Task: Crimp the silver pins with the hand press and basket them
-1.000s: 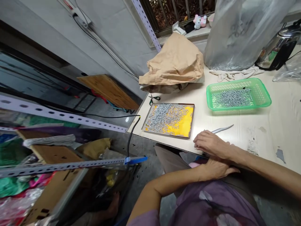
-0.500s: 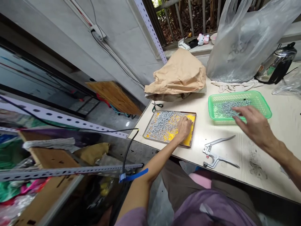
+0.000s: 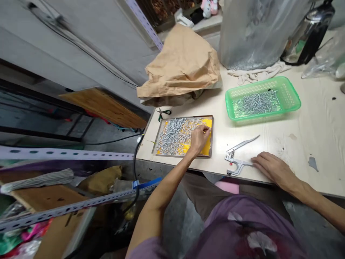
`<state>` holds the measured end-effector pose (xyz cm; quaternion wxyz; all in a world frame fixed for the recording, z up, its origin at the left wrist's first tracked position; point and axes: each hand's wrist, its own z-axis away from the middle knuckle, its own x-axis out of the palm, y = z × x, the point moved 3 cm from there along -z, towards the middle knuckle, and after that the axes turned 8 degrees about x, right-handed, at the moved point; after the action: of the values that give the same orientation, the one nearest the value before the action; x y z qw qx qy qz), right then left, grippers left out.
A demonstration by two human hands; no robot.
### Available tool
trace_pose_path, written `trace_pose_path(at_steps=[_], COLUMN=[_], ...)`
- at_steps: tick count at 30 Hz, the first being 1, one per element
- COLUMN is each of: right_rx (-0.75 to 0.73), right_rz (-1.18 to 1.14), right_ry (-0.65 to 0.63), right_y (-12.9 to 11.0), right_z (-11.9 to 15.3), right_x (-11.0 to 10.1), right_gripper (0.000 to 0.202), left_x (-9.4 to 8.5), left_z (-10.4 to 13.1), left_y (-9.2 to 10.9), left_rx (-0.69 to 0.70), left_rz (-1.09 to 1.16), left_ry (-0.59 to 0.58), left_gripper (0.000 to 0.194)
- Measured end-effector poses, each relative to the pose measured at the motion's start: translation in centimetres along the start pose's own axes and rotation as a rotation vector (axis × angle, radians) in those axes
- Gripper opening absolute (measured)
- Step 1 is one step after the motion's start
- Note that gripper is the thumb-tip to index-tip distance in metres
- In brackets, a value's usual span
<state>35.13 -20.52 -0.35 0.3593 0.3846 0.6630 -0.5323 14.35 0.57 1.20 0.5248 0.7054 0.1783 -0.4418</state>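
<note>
My left hand (image 3: 199, 139) is over the right part of a shallow tray (image 3: 211, 144) with a yellow bottom. Its thumb and fingers are pinched together, and what they hold is too small to make out. Many small silver metal pieces, like rivets or screws (image 3: 175, 135), lie across the tray. My right hand (image 3: 273, 168) rests on the table with fingers stretched out over the lower handle of metal hand pliers (image 3: 239, 163). The fingers cover the end of that handle; the upper handle sticks up free. Behind is a green plastic basket (image 3: 289, 105) with more silver pieces inside.
Scissors (image 3: 163, 114) lie behind the tray, in front of a crumpled brown paper bag (image 3: 185, 64). A large clear plastic bag (image 3: 256, 36), a cloth (image 3: 256, 73) and a kettle (image 3: 308, 34) stand at the back. A perforated metal shelf bar (image 3: 67, 153) runs at left.
My right hand has moved from above the green basket down to the pliers' lower handle. My left hand stays at the tray, its fingers now seen pinched. The view has shifted.
</note>
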Motion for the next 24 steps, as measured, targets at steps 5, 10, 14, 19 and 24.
trace_pose_path(at_steps=[5,10,14,19,24], right_rx=[0.028,0.000,0.009,-0.003,-0.031], right_rz=[-0.007,0.029,0.046,0.078,0.181], right_ry=[-0.067,-0.119,-0.115,-0.096,-0.096], right_y=[-0.4,-0.7,-0.9,-1.0,-0.8], right_z=[0.5,0.4,0.7,0.7,-0.8], right_x=[1.2,1.3,1.2,1.0,1.0], right_gripper=[0.032,0.027,0.025,0.026,0.031], left_x=[2.3,4.8,5.0,4.8,5.2], left_z=[6.7,10.4,10.4,10.6,10.2], left_y=[2.5,3.4,3.2,3.5,3.4], left_rx=[-0.421,-0.624,-0.638,-0.651,-0.642], left_rz=[0.543,0.671,0.638,0.573,0.540], left_ry=[-0.355,-0.520,-0.529,-0.557,-0.592], left_gripper=[0.009,0.018,0.017,0.014,0.016])
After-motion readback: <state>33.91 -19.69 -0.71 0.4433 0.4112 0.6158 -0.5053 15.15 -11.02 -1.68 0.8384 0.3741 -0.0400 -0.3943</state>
